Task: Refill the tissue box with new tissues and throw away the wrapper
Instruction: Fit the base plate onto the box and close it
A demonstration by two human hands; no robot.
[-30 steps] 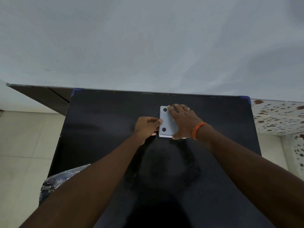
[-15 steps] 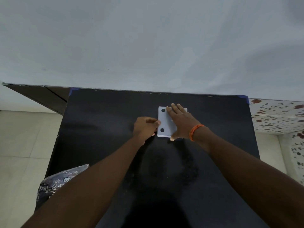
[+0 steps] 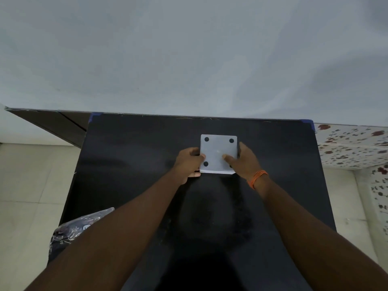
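A white square tissue box (image 3: 217, 150) lies upside down on the black table (image 3: 130, 156), its flat base with black round feet facing up. My left hand (image 3: 189, 162) grips its left side, thumb on the base near the front left foot. My right hand (image 3: 244, 160) holds the right side, with the thumb pressed on the base and an orange thread around the wrist. The box's opening and any tissues are hidden underneath. At the table's front left edge a crinkled, dark printed plastic wrapper (image 3: 69, 229) sticks out from behind my left forearm.
The table stands against a plain pale wall (image 3: 189, 59). Pale floor tiles (image 3: 25, 185) lie to the left. A white surface with red-brown floral speckles (image 3: 352, 143) sits to the right. A dark wooden panel (image 3: 52, 124) runs along the wall at the left.
My right hand slid off the top of the box to its right side, uncovering the whole base. My left hand shifted to grip the left edge.
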